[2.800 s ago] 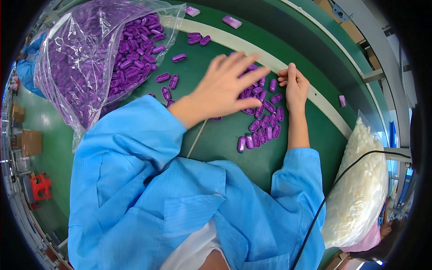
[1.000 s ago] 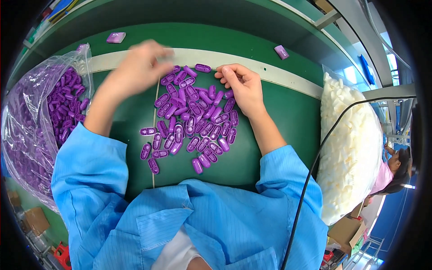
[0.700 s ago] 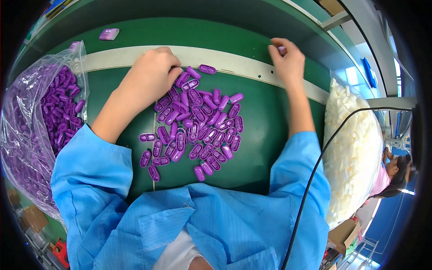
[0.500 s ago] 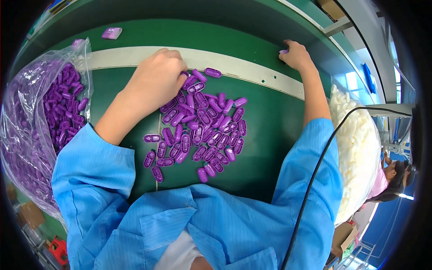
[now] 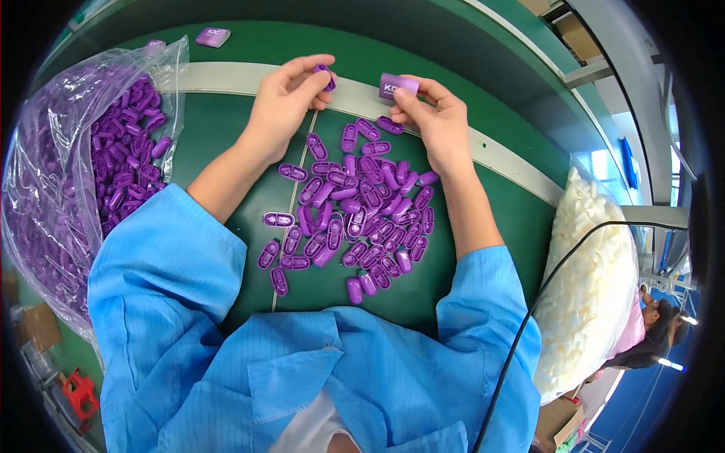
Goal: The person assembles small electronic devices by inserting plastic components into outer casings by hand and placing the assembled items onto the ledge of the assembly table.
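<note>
My left hand (image 5: 287, 98) pinches a small purple oval plastic cap (image 5: 325, 78) between thumb and fingertips, above the pale strip across the bench. Level with it, a short gap to the right, my right hand (image 5: 438, 113) grips a flat purple plastic sleeve (image 5: 394, 86) with white print. Below both hands, several purple oval caps (image 5: 370, 196) lie in a loose pile on the green bench. Many of them show their hollow side, while others lie with the smooth back up.
At the left, a clear plastic bag (image 5: 53, 204) bulges with more purple caps. Another purple printed sleeve (image 5: 213, 37) lies at the far left. A bag of cream-coloured pieces (image 5: 585, 287) stands at the right, with a black cable (image 5: 529, 317) hanging before it. Another person (image 5: 642, 332) is beyond.
My right hand has come back from the far right with the purple sleeve, close to my left hand. My left hand has lifted a cap off the pile.
</note>
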`<state>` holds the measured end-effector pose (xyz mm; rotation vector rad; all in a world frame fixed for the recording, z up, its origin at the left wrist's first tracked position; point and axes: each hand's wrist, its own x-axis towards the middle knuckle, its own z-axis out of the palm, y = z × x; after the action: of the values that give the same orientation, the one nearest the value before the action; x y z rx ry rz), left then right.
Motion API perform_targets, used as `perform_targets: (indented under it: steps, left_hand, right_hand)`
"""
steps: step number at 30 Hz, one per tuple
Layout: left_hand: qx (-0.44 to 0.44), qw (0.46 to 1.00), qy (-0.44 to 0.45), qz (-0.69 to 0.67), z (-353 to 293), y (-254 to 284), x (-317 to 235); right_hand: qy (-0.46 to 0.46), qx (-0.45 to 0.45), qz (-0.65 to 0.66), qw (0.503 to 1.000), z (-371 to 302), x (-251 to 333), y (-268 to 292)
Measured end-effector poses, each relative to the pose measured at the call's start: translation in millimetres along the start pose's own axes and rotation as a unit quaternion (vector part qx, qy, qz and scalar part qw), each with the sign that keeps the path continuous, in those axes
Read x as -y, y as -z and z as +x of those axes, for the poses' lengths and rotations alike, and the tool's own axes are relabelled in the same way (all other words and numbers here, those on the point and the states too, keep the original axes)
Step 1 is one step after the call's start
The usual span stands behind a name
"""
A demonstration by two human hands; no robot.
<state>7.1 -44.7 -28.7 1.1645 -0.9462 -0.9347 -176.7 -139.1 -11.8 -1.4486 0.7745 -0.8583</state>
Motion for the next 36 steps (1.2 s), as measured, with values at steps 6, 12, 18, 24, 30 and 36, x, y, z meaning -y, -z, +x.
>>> perform_targets:
  steps: [6,12,18,24,30,36]
  left_hand:
    - [-0.015,0.998,-0.016,-0.054,-4.2,-35.2,9.8]
    - [0.089,0.995,0.002,-0.041,2.3,-39.0,-7.8]
    - [0.13,0.989,0.063,-0.021,9.7,-26.3,-7.9]
    - [0.132,0.991,0.032,-0.017,8.2,-28.5,-1.7]
    - [0.138,0.989,-0.039,0.045,6.6,-29.1,-4.9]
    - [0.133,0.982,-0.055,0.121,-2.1,-28.6,-13.5]
  right_hand:
    - [-0.086,0.102,0.02,0.991,-16.4,-2.0,16.1]
    - [-0.096,0.059,0.118,0.987,-23.5,14.3,38.4]
    - [-0.083,0.068,0.103,0.989,-14.4,13.7,20.6]
    - [-0.047,0.049,0.017,0.998,-20.4,11.5,5.2]
    - [-0.043,0.053,0.035,0.997,-28.3,13.1,6.1]
    - [0.007,0.063,0.011,0.998,-31.7,13.8,5.4]
